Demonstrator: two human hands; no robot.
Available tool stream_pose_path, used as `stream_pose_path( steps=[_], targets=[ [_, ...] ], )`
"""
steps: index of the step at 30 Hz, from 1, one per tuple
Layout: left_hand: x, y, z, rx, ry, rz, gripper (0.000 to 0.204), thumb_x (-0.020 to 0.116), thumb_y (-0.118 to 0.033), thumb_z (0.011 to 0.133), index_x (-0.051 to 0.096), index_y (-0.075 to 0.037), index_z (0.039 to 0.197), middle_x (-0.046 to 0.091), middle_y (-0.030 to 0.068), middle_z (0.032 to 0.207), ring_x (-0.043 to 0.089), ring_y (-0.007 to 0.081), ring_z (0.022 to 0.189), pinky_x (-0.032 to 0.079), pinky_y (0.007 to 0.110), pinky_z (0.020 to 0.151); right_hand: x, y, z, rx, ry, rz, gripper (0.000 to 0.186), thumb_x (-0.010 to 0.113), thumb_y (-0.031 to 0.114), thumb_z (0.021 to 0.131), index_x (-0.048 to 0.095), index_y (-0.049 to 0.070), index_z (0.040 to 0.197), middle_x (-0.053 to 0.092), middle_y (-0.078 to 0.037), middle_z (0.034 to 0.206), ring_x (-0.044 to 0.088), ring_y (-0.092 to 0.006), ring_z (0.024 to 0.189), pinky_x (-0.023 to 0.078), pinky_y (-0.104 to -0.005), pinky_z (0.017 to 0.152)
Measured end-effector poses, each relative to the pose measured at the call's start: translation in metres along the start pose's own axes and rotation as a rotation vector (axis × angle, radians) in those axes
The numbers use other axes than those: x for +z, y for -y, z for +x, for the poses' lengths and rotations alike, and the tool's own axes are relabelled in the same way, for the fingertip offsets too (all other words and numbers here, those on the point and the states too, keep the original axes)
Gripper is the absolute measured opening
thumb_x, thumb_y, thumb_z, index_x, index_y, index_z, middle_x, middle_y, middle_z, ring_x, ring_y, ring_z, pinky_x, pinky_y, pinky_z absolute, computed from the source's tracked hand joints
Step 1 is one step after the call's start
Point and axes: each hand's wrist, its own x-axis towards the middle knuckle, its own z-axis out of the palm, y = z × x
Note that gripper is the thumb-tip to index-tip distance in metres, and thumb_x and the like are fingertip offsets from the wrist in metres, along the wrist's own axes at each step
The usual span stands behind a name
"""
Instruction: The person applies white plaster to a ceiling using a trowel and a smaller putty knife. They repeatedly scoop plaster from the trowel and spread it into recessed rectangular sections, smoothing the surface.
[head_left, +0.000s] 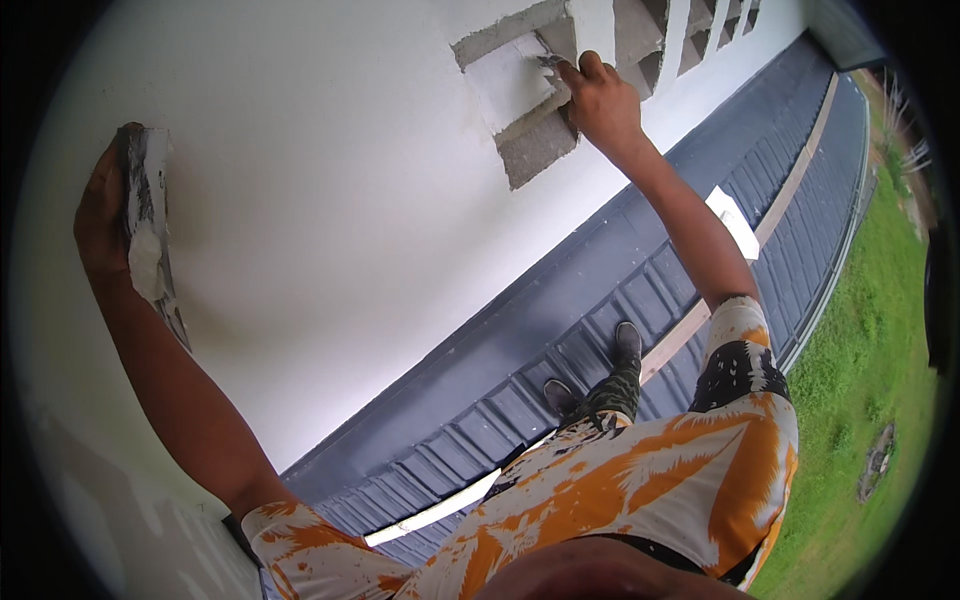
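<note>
My left hand (103, 218) is closed round a long, flat putty-smeared tool (150, 185), seen nearly edge-on; its exact kind is unclear. A lump of white putty (146, 262) sits on its lower part. Over on the right, my right hand (606, 108) pinches a small putty knife (549, 64), mostly hidden by the fingers. The blade lies at a recessed opening (538, 165) in the white wall (330, 170). A smooth white patch (508, 82) covers the surface inside that recess, while its other faces are bare grey.
More recessed openings (640, 35) run along the wall to the upper right. Below, my feet stand on a dark ribbed metal roof (480, 405). Wooden battens (676, 342) and a white sheet (733, 222) lie on it. Beyond the roof edge is grass (850, 400).
</note>
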Motion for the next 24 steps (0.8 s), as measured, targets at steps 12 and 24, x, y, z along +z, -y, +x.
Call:
stream_pose_path(
  steps=[12, 24],
  targets=[
    [-0.006, 0.013, 0.013, 0.044, 0.436, -0.254, 0.057, 0.065, -0.031, 0.096, 0.054, 0.008, 0.135, 0.068, 0.016, 0.116, 0.07, 0.0177, 0.086, 0.055, 0.025, 0.065, 0.025, -0.001, 0.01, -0.316, -0.015, -0.198, 0.027, 0.066, 0.013, 0.081, 0.071, 0.011, 0.107, 0.054, -0.002, 0.096, 0.062, -0.0186, 0.082, 0.058, -0.0319, 0.066],
    [-0.01, -0.005, 0.025, -0.107, 0.968, -0.395, 0.044, 0.044, -0.031, 0.106, 0.059, 0.002, 0.13, 0.07, 0.0213, 0.104, 0.072, 0.0223, 0.085, 0.061, 0.034, 0.074, 0.042, -0.014, 0.017, -0.286, 0.038, -0.214, 0.017, 0.064, 0.011, 0.081, 0.067, 0.007, 0.097, 0.056, -0.004, 0.103, 0.066, -0.0212, 0.085, 0.06, -0.0346, 0.063]
  ],
)
